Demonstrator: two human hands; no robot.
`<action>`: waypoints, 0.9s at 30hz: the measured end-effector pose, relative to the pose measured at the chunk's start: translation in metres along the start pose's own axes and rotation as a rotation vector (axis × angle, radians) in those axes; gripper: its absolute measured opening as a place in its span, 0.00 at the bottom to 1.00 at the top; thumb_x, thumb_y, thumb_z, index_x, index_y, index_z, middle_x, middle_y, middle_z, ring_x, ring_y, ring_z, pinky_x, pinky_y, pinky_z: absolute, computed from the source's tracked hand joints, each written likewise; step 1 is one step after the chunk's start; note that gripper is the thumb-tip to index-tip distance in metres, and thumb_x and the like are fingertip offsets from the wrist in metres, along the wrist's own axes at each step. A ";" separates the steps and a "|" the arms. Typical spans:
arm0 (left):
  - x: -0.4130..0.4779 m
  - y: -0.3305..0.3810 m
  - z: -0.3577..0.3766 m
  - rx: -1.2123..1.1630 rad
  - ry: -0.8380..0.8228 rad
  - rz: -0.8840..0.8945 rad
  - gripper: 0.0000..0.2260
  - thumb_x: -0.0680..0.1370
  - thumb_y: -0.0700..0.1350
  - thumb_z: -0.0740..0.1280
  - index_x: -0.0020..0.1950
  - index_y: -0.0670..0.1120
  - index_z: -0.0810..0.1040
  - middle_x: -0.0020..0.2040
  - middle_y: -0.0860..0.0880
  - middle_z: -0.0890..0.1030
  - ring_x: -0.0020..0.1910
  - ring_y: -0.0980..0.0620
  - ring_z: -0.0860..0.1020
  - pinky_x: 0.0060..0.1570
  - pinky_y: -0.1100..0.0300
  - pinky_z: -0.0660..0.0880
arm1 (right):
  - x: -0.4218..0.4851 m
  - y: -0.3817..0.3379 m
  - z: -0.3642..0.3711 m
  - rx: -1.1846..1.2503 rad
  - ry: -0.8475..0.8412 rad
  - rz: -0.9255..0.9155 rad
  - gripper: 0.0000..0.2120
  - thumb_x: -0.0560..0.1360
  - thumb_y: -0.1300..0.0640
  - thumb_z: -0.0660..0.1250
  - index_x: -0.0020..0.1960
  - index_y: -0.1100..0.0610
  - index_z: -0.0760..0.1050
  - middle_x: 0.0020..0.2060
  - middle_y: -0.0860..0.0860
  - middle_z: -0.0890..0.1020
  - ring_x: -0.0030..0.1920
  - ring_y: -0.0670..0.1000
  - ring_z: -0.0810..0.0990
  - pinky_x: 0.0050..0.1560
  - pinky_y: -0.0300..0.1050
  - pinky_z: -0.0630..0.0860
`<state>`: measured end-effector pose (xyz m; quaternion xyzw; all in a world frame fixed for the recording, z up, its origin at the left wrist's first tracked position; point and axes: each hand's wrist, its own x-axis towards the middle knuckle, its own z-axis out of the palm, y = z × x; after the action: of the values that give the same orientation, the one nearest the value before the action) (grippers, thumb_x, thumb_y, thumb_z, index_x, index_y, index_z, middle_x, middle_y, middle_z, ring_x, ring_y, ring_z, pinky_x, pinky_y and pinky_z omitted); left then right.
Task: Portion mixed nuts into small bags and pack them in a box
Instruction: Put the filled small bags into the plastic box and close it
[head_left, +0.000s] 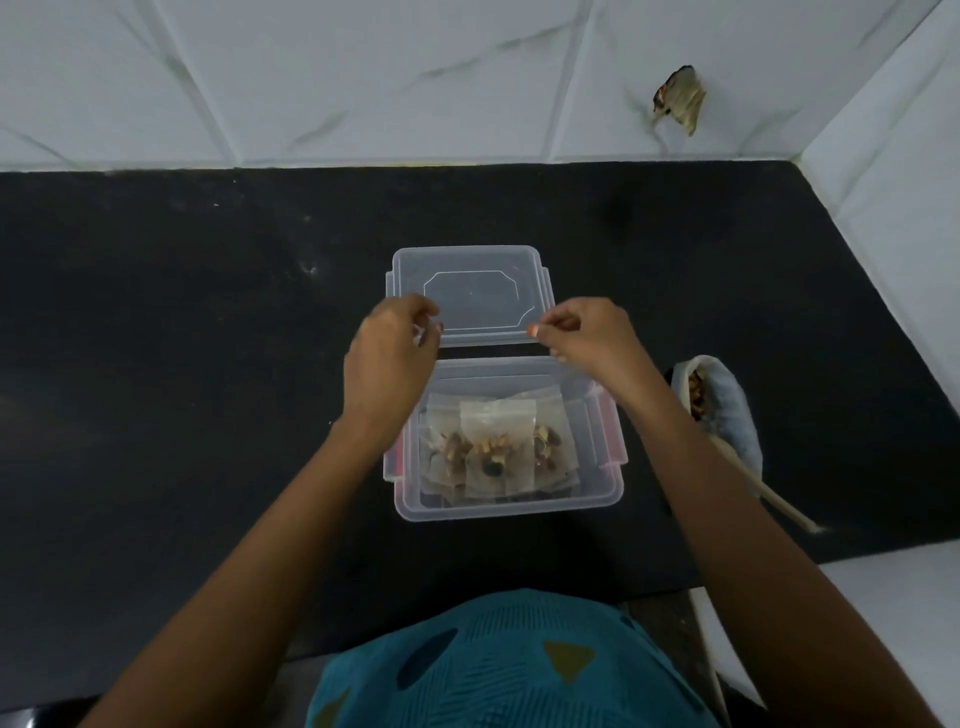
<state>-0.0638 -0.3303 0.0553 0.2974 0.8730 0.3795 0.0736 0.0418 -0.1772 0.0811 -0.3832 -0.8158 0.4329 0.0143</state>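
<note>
Black stone counter (208, 364), matte, a few pale specks at 10–11 o'clock. Meets tiled wall at 12 and 3 o'clock.

On it:
- clear plastic box (509, 512), dead centre, open top, long side across.
- clear lid (467, 280), at 12 o'clock of box, just beside its far rim. Can't tell if it lies flat or its near edge is lifted.
- bag of nuts (727, 410), at 3 o'clock of box, mouth open, apart from box.
- wooden spoon (769, 493), handle runs from the bag toward 4 o'clock, tip on counter.

Clear box (509, 506) with pink clips, black counter (182, 364).
</note>
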 end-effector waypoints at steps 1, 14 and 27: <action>0.011 -0.006 0.002 0.013 0.010 -0.026 0.11 0.78 0.42 0.65 0.59 0.42 0.77 0.53 0.46 0.79 0.47 0.52 0.77 0.48 0.63 0.72 | 0.012 -0.001 0.000 -0.002 0.009 -0.001 0.08 0.74 0.56 0.68 0.51 0.60 0.77 0.43 0.52 0.79 0.40 0.45 0.77 0.44 0.37 0.74; 0.089 -0.063 0.045 0.076 -0.073 -0.430 0.16 0.76 0.42 0.66 0.61 0.36 0.74 0.61 0.37 0.72 0.56 0.40 0.75 0.57 0.51 0.74 | 0.113 0.026 0.018 -0.049 0.109 0.229 0.13 0.73 0.58 0.68 0.54 0.65 0.75 0.52 0.60 0.79 0.49 0.54 0.79 0.48 0.46 0.76; 0.090 -0.048 0.027 -0.198 -0.016 -0.460 0.16 0.75 0.37 0.67 0.62 0.38 0.74 0.59 0.41 0.77 0.56 0.47 0.78 0.56 0.56 0.75 | 0.101 0.020 0.001 0.092 0.152 0.199 0.16 0.74 0.61 0.67 0.60 0.63 0.74 0.58 0.57 0.77 0.53 0.51 0.76 0.51 0.40 0.71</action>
<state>-0.1493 -0.2872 0.0113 0.0854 0.8756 0.4342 0.1937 -0.0178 -0.1070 0.0349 -0.4928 -0.7497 0.4388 0.0509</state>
